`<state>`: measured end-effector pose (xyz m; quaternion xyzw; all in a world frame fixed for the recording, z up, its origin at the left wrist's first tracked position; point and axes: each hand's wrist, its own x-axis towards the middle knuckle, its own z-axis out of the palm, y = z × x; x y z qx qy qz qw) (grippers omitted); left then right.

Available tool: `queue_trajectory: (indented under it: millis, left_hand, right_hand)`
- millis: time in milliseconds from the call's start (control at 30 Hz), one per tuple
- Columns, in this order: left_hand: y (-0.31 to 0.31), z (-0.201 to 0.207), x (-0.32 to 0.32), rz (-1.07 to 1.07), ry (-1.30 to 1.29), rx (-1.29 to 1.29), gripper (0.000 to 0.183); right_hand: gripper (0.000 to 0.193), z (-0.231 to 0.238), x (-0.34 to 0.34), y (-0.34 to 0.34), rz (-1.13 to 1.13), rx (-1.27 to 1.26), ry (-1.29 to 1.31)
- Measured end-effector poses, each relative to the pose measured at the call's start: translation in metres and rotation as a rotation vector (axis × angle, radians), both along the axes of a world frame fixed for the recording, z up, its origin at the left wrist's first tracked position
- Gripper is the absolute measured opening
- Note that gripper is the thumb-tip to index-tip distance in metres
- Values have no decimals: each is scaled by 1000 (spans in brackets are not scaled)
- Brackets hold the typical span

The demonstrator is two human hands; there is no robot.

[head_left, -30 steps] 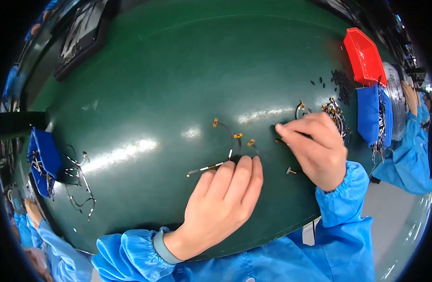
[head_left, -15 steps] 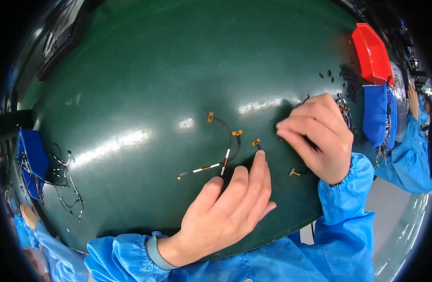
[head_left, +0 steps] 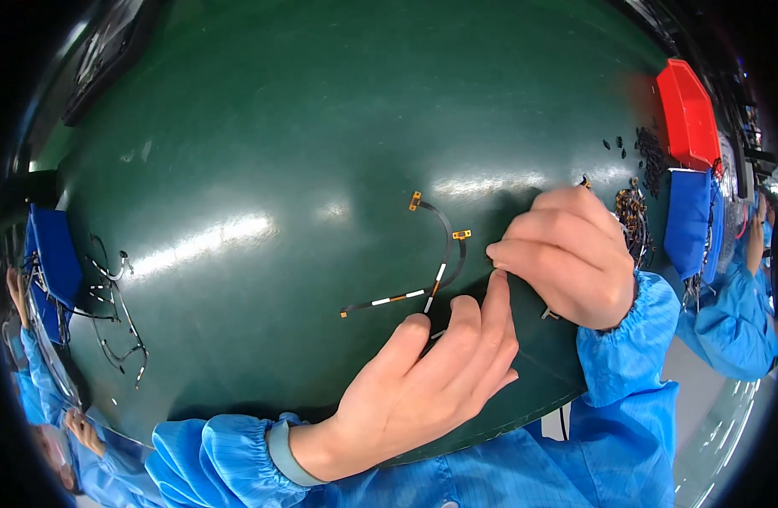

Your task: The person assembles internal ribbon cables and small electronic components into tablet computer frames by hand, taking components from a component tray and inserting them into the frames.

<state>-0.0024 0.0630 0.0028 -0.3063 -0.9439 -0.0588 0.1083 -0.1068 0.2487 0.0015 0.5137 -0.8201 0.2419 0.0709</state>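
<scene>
two flat cables point(head_left: 447, 237) beside left hand point(head_left: 435, 377)

far left: blue bin point(head_left: 57, 254), loose wires point(head_left: 125, 305). centre: left hand masks one cable's end; cannot tell grip. right hand point(head_left: 573, 258): fingertips together, contents hidden. far right: cable heap point(head_left: 633, 218), second blue bin point(head_left: 688, 224), red bin point(head_left: 690, 117).

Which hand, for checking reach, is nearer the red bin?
Right. The right hand is below-left of the red bin; the left hand is farther left and lower.

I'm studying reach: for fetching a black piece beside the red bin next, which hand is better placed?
Likely the right hand: it is nearer the black pieces, while the left hand lies farther away, near the cables.
</scene>
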Motion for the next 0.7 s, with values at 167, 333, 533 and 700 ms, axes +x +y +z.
queue_trajectory:
  millis: [167, 333, 533, 700]
  left_hand:
    - [2, 5, -1, -27, -11, -9, 39]
    - [-6, -2, 1, -25, -1, -21, 42]
    - [2, 2, 1, -34, -3, 29, 42]
    - [-1, 13, 7, 113, 56, -66, 48]
  right_hand:
    - [26, 17, 19, 4, -48, 165, 133]
    - [20, 31, -3, 16, -374, 38, -46]
    - [14, 13, -32, 58, -710, 7, -2]
    - [10, 4, -37, 55, -690, -9, 92]
